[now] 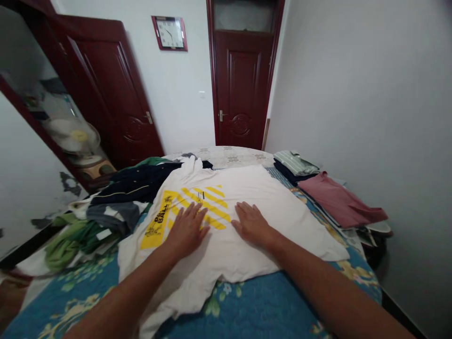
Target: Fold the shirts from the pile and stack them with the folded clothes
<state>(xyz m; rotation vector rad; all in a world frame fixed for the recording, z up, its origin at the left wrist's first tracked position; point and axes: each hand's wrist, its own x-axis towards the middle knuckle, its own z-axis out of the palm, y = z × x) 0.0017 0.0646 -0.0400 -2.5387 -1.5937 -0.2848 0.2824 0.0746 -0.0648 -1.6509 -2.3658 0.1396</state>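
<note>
A white T-shirt point(282, 202) with a yellow striped print and black lettering lies spread over a blue floral cover. Its near left part is rumpled and hangs toward the front. My left hand point(187, 230) rests flat on the shirt at the lower part of the striped print, fingers a little apart. Just right of the print, my right hand point(252, 223) lies palm down on the plain white fabric, fingers extended. Neither hand grips the cloth.
Loose dark and green clothes point(134, 188) are heaped on the left. On the right sit a folded striped garment point(296, 162) and a pink garment point(342, 197) on a stack. The blue floral cover point(268, 306) shows in front; a wall stands close on the right.
</note>
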